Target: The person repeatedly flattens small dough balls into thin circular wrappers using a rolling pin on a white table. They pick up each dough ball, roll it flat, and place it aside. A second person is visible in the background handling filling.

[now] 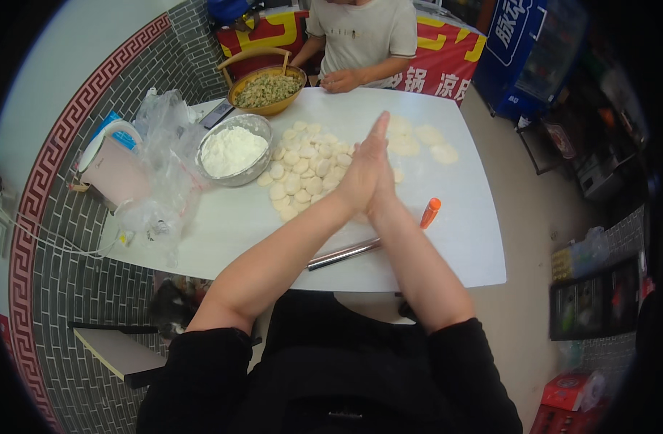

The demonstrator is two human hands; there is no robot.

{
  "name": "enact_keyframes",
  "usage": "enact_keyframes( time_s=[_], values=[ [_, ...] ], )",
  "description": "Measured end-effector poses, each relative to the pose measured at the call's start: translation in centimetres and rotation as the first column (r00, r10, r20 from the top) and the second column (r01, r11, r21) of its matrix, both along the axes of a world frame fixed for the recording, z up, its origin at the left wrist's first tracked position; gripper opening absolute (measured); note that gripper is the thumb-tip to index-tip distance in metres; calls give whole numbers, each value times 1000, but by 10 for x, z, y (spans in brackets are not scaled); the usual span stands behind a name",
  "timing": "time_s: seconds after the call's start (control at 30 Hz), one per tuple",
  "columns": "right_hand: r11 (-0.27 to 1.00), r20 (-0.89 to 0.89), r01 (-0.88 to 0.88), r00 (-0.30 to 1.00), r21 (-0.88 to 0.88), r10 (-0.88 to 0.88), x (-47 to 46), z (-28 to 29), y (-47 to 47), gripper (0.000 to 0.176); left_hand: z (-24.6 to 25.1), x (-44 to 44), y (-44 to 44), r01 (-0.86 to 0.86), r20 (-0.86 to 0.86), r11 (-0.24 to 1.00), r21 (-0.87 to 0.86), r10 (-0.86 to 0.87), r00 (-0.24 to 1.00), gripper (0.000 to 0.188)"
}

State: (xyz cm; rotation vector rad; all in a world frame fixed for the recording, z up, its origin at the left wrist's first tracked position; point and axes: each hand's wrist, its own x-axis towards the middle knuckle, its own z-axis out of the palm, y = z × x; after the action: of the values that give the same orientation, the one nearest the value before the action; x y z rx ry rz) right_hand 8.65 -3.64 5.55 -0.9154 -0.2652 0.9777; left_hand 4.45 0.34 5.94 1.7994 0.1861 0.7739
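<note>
My left hand and my right hand are pressed palm to palm above the white table, fingers pointing towards the far side. Whether anything lies between the palms is hidden. Beneath and left of them many small round dough pieces lie in a cluster. Flattened dough wrappers lie to the right. A metal bowl of white flour stands left of the cluster. A shiny metal rod lies near the front edge, partly behind my right forearm. An orange tube lies right of that forearm.
A yellow bowl of chopped filling stands at the far edge beside a phone. Another person stands across the table. Plastic bags and a pink electric kettle crowd the left end by the brick wall.
</note>
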Motion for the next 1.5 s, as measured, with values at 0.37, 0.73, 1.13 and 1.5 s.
enact_keyframes(
  time_s=[0.37,0.73,1.13,1.5],
  values=[
    [996,-139,-63,988,61,71,4,-15,-1,77,11,6,17,-10,12,999,-33,10,1000,69],
    [991,-324,-83,939,106,113,-4,26,-5,53,-13,6,40,-150,112,928,341,118,987,61],
    [993,-211,-11,977,116,35,13,31,-11,73,4,11,8,-8,31,982,191,2,1000,72],
    [956,-320,-227,906,185,276,49,36,-26,57,5,34,26,-343,95,709,616,366,926,61]
  ],
)
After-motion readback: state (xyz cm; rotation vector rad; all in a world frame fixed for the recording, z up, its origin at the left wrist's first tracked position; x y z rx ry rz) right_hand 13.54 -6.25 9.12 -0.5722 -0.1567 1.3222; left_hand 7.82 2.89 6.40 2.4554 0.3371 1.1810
